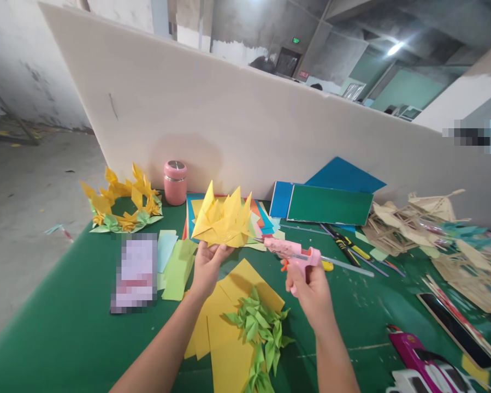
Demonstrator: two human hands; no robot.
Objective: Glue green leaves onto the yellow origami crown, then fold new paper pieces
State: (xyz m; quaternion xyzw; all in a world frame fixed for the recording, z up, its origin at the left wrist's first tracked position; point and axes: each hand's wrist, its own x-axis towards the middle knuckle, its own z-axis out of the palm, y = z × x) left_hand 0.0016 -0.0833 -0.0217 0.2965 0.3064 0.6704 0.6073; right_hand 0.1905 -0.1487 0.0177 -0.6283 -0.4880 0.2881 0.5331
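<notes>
My left hand (pixel 209 267) grips the lower edge of a yellow folded paper crown (pixel 224 221), lifted above the table with its points upward. My right hand (pixel 311 289) is closed round the handle of a pink glue gun (pixel 288 250). A clear glue stick (pixel 347 266) sticks out of the gun's back end. The nozzle points left at the crown's lower right edge; whether it touches cannot be made out. Below both hands lie yellow paper sheets (pixel 224 322) and green folded paper leaves (pixel 255 322).
At the left stands an orange and green paper wreath (pixel 126 210) beside a pink thermos (pixel 175 183). Pliers (pixel 343 245), a green board (pixel 330 204) and wooden models (pixel 404 224) occupy the right. A white partition (pixel 249 120) closes off the table's back.
</notes>
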